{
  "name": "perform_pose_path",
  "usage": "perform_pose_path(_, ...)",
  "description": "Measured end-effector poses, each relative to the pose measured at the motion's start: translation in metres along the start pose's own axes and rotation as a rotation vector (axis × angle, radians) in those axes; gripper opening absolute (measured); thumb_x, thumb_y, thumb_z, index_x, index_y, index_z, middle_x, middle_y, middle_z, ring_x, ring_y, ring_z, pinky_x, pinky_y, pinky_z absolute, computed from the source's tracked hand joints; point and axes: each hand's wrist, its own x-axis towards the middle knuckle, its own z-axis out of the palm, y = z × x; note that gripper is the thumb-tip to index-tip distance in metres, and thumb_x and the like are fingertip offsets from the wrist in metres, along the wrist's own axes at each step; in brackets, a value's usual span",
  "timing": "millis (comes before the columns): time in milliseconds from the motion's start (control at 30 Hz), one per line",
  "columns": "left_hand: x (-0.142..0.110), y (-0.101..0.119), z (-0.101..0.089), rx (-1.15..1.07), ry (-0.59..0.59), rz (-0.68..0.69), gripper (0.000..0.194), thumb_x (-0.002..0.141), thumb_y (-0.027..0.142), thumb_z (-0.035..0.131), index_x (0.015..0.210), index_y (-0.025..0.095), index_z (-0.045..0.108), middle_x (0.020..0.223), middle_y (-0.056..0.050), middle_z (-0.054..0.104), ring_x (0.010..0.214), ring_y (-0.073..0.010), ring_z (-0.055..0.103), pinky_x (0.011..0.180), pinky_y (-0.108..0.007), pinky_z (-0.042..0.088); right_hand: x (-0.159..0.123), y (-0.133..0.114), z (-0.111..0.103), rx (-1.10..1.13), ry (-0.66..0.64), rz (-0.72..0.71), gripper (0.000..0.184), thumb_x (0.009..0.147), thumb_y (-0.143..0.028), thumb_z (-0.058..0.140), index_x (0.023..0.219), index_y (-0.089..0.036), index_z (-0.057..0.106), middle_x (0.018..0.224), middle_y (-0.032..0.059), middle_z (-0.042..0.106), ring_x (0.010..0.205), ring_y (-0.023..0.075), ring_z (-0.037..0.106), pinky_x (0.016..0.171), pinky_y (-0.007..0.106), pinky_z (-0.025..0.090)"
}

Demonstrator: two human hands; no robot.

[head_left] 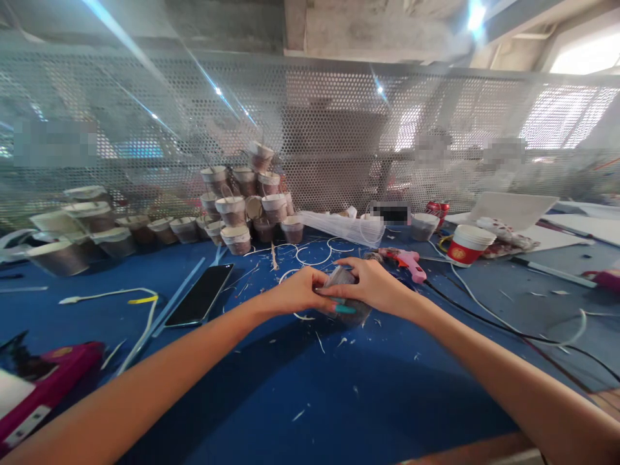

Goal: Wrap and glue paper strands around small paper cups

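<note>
In the middle of the blue table (pixel 310 400), both hands close around a small grey-brown pot (pixel 357 315), seen low between them. My left hand (pixel 305 290) grips it from the left with thumb and fingers. From the right, my right hand (pixel 375 284) wraps its fingers over the pot's far side. A short teal piece (pixel 345 309) shows by the left fingertips; whether it is held or stuck on, I cannot tell. The fingers hide much of the pot. Just beyond the right hand lies a pink glue gun (pixel 411 263) with a black cord.
Several small pots with white rims are stacked behind (pixel 231 213) and to the left (pixel 113 242). A phone (pixel 201 296) lies left of the hands. White cord loops and scraps litter the table. Red-and-white paper cups (pixel 467 245) stand right. A perforated metal screen (pixel 329 129) rises behind.
</note>
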Motion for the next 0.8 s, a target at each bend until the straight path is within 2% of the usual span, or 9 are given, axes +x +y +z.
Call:
perform_pose_path(67,-0.001,0.002,-0.005,-0.054,-0.078,0.024,0.024,0.057,0.029,0.070,0.072,0.013,0.063,0.062,0.002,0.056,0.058,-0.0094,0.048,0.058,-0.023,0.038,0.002,0.002,0.001,0.007,0.006,-0.006,0.074,0.061,-0.064,0.061,0.116,-0.015,0.055,0.088,0.0085,0.064,0.074,0.0187,0.057,0.059,0.028,0.040)
perform_pose_path(167,-0.002,0.005,-0.009,-0.107,-0.105,0.099,0.034,0.063,0.045,0.063,0.074,0.013,0.062,0.066,0.001,0.056,0.060,-0.0101,0.048,0.059,-0.024,0.038,0.005,0.006,0.002,-0.036,0.032,-0.014,0.073,0.060,-0.061,0.064,0.115,-0.014,0.056,0.087,0.0089,0.064,0.073,0.0186,0.056,0.058,0.028,0.039)
perform_pose_path(267,-0.003,0.011,-0.009,-0.087,-0.119,0.089,0.034,0.065,0.041,0.065,0.084,0.014,0.063,0.078,-0.002,0.061,0.070,-0.0130,0.054,0.067,-0.026,0.041,0.006,0.007,0.001,-0.029,0.019,-0.007,0.067,0.063,-0.056,0.063,0.115,-0.014,0.056,0.073,0.0052,0.062,0.063,0.0151,0.053,0.053,0.026,0.035)
perform_pose_path(367,-0.007,0.020,-0.018,-0.038,-0.094,0.066,0.036,0.066,0.035,0.066,0.095,0.016,0.062,0.093,-0.005,0.064,0.084,-0.0168,0.059,0.076,-0.030,0.043,0.006,0.007,-0.002,0.009,0.024,-0.012,0.064,0.063,-0.056,0.064,0.111,-0.014,0.058,0.073,0.0044,0.062,0.062,0.0139,0.052,0.053,0.026,0.036)
perform_pose_path(467,-0.009,0.021,-0.036,0.044,0.039,0.085,0.038,0.061,0.031,0.070,0.096,0.017,0.063,0.092,-0.006,0.067,0.084,-0.0173,0.060,0.076,-0.030,0.044,0.007,0.008,-0.006,0.048,0.052,0.004,0.059,0.062,-0.058,0.063,0.102,-0.015,0.062,0.079,0.0060,0.063,0.066,0.0149,0.053,0.054,0.026,0.037)
perform_pose_path(567,-0.006,0.013,-0.055,0.058,0.329,0.109,0.021,0.064,0.033,0.068,0.075,0.015,0.063,0.068,-0.002,0.065,0.064,-0.0120,0.058,0.066,-0.027,0.045,0.007,0.009,-0.007,0.066,0.076,0.028,0.055,0.063,-0.057,0.063,0.099,-0.015,0.063,0.079,0.0069,0.063,0.068,0.0166,0.054,0.055,0.027,0.038)
perform_pose_path(633,-0.003,0.005,-0.062,0.047,0.452,0.133,0.021,0.065,0.034,0.067,0.068,0.015,0.061,0.060,0.000,0.061,0.056,-0.0093,0.054,0.060,-0.024,0.043,0.008,0.011,-0.007,0.079,0.085,0.035,0.054,0.064,-0.056,0.063,0.099,-0.015,0.063,0.079,0.0076,0.063,0.069,0.0175,0.054,0.056,0.028,0.038)
perform_pose_path(800,0.001,-0.006,-0.065,0.031,0.447,0.099,0.026,0.071,0.033,0.062,0.058,0.017,0.048,0.047,0.004,0.047,0.040,-0.0048,0.040,0.043,-0.020,0.030,0.009,0.015,-0.002,0.083,0.085,0.040,0.053,0.063,-0.054,0.064,0.099,-0.015,0.063,0.080,0.0077,0.063,0.071,0.0185,0.054,0.059,0.029,0.039)
